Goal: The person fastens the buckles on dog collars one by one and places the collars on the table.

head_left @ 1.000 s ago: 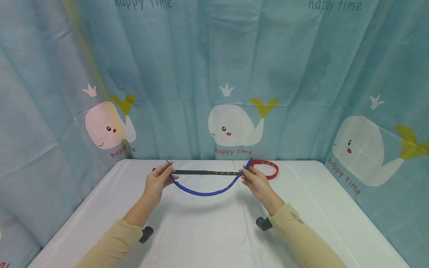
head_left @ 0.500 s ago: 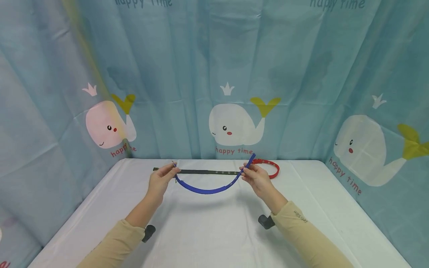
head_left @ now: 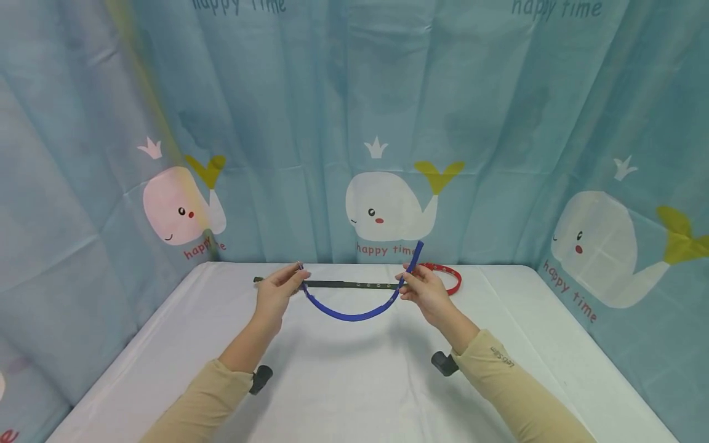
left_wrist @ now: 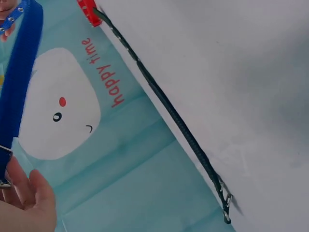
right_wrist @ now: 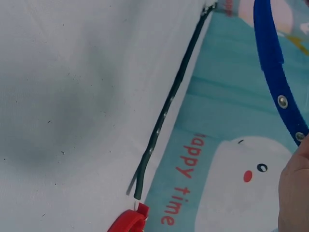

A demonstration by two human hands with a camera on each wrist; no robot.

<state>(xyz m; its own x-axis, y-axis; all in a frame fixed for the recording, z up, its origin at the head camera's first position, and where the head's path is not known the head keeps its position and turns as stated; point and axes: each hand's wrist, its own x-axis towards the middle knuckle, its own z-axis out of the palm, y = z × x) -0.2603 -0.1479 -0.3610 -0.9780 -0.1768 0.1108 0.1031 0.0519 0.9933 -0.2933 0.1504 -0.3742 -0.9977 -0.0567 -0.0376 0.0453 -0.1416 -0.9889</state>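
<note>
A blue pet collar (head_left: 352, 317) hangs in a sagging curve between both hands, above the table. My left hand (head_left: 274, 298) pinches its buckle end; in the left wrist view the metal buckle (left_wrist: 5, 183) shows at the fingers. With thumb and fingers, my right hand (head_left: 429, 295) grips the strap near the other end, whose tip sticks up above the hand. Metal eyelets (right_wrist: 283, 101) dot that part of the strap. Behind, a dark green collar (head_left: 338, 284) lies stretched out flat. A red collar (head_left: 455, 282), closed into a loop, rests at its right end, partly behind my right hand.
A white cloth covers the table (head_left: 343, 394). Along its back edge hangs a light blue curtain (head_left: 310, 203) with whale prints, which also runs down both sides. Dark wrist-worn devices (head_left: 444, 363) jut inward from the sleeves.
My left hand has moved right, toward the right hand, so the blue collar curves more deeply. Its free tip now rises higher above my right hand. The green and red collars stay put.
</note>
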